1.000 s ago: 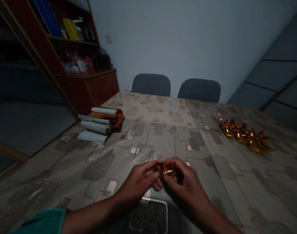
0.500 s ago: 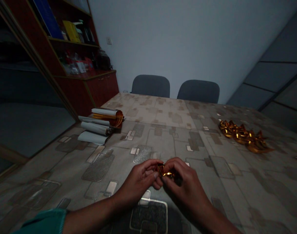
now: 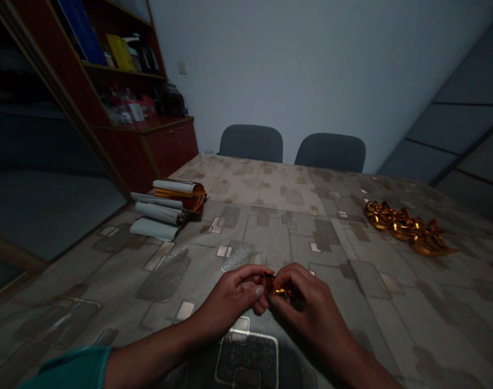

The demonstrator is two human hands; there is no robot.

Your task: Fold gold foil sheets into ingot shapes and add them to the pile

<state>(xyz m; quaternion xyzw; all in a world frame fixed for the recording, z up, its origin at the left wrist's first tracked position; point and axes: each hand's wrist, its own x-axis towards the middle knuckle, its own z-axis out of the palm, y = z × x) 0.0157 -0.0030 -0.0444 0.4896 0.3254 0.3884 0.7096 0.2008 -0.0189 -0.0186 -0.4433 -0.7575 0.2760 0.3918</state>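
Observation:
Between my two hands is a small piece of shiny gold foil paper, partly folded and mostly covered by my fingers. My left hand pinches its left end between thumb and fingers. On the other side, my right hand grips the right part, thumb below and fingers curled over the top. Both hands are just above the patterned tablecloth. Several folded gold foil pieces, boat-like with pointed ends, sit in a row on the table to the right.
A stack of curled foil sheets, gold with pale backs, lies on the table at the left. Two grey chairs stand at the far edge, before the wall. A red-brown cabinet with filled shelves is at the back left.
The foil's left end looks more closed between my fingers than before, and its shine has shifted. Both hands stay in nearly the same place.

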